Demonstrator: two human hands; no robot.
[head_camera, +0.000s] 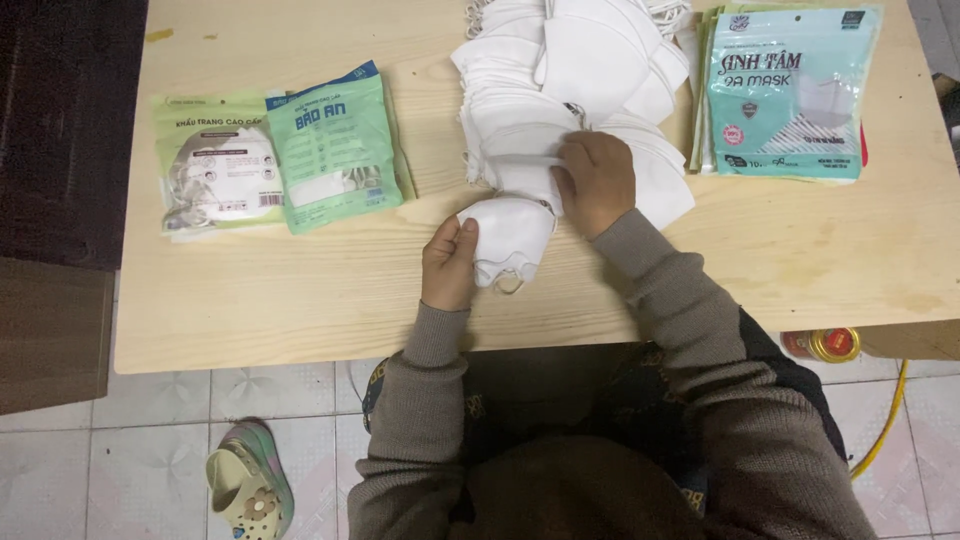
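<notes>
1. Dark cabinet (60, 130): stands at the far left, beside the wooden table (300, 300), above a pale tiled floor (130, 450).
2. Slipper (250, 482): a pastel clog with a flower ornament, lying on the tiles below the table's near edge.
3. Light-green packet (210, 165): a sealed bag showing a white mask through its window, lying flat on the left part of the table.
4. Darker green packet (335, 150): lies partly over the light-green packet's right edge, tilted slightly.
5. Left hand (450, 262): fingers and thumb closed on the left edge of a small stack of folded white masks (510, 235); the sleeve is grey-brown knit.
6. The small stack rests near the middle of the table, close to its front edge, with an ear loop hanging out at its lower side.
7. Right hand (595, 180): curled, fingertips pressing down on the upper end of the same small stack, where it meets the large heap of white masks (570, 80).
8. The large heap spreads from the table's far edge toward the hands.
9. Pile of teal mask packets (790, 95): stacked at the right, just beside the heap.
10. Yellow-capped bottle (830, 345) and yellow hose (885, 415): on the floor under the table's right end.
</notes>
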